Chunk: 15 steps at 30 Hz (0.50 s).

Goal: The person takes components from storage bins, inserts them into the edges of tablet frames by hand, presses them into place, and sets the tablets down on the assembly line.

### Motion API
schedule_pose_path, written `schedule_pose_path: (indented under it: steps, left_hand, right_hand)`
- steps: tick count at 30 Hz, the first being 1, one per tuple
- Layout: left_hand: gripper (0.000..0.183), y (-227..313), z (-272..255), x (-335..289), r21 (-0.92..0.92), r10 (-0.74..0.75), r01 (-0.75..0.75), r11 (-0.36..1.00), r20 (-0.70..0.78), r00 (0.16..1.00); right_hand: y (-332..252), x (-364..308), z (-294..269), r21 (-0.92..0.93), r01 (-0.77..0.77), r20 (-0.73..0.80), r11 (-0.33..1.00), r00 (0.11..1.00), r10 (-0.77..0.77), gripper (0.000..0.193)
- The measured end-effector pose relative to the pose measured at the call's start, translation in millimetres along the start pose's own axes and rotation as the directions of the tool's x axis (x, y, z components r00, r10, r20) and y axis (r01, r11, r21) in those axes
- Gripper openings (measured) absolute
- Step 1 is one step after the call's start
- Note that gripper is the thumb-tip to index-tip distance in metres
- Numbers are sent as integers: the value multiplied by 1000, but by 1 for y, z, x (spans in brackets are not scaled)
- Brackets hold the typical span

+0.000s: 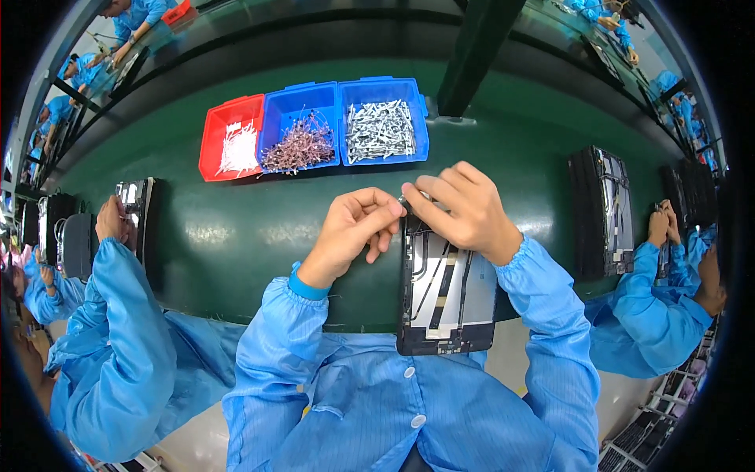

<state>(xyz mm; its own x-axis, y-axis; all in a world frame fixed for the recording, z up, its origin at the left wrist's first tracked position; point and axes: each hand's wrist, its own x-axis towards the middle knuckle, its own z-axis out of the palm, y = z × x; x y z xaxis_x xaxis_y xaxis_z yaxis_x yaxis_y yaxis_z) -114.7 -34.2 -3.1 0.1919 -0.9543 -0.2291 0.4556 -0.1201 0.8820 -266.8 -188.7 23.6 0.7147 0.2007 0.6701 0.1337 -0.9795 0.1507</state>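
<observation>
An opened tablet, with a black frame, a silver-white inner plate and dark flat cables, lies at the green bench's front edge. Above its far left corner my left hand pinches something small, its thumb and forefinger pressed together. My right hand reaches over the tablet's far end. Its thumb and forefinger meet close to the left fingertips, also closed on a tiny part. The piece between the fingertips is too small to name. A blue band circles my left wrist.
Beyond my hands stand a red bin of white strips, a blue bin of thin reddish wired parts and a blue bin of small grey-white parts. Tablet stacks stand right and left. A dark post rises behind the bins. Co-workers sit either side.
</observation>
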Motion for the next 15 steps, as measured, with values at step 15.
schedule_pose_path:
  steps: [15]
  left_hand:
    - [13,-16,9,3,78,67,-63,995,-49,997]
  right_hand:
    - [-27,-13,8,781,-624,422,21,553,719,11]
